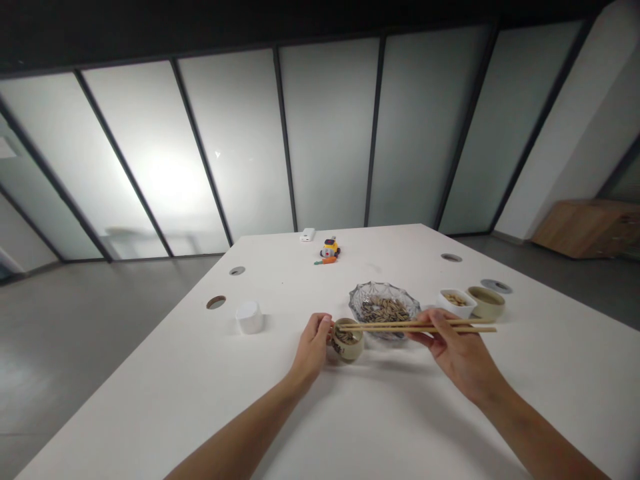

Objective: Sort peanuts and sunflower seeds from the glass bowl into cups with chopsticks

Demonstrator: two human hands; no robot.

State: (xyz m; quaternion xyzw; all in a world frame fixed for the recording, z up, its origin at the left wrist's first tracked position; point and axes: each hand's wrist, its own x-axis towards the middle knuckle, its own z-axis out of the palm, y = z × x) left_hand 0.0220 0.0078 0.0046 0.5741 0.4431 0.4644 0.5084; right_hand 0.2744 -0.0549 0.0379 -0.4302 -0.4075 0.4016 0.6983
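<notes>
My left hand (313, 345) is closed on the left side of a small beige cup (351, 351) with dark marks on its wall. Brown striped seeds, like sunflower seeds, lie inside it. Between the fingers of my right hand (453, 350) is a pair of wooden chopsticks (400, 327), held nearly level and pointing left. Their tips reach over the mouth of the cup; whether they pinch a seed I cannot tell. Just behind the chopsticks stands a clear glass bowl (369, 291) with many of the same seeds (385, 309).
Right of the glass bowl stand a white dish (465, 311) of pale pieces and a beige bowl (493, 309). A white cup-like object (249, 317) is at left. Farther back are a toy vehicle (330, 248), a toy carrot (327, 261) and a white device (307, 235). The table (210, 387) has several round holes.
</notes>
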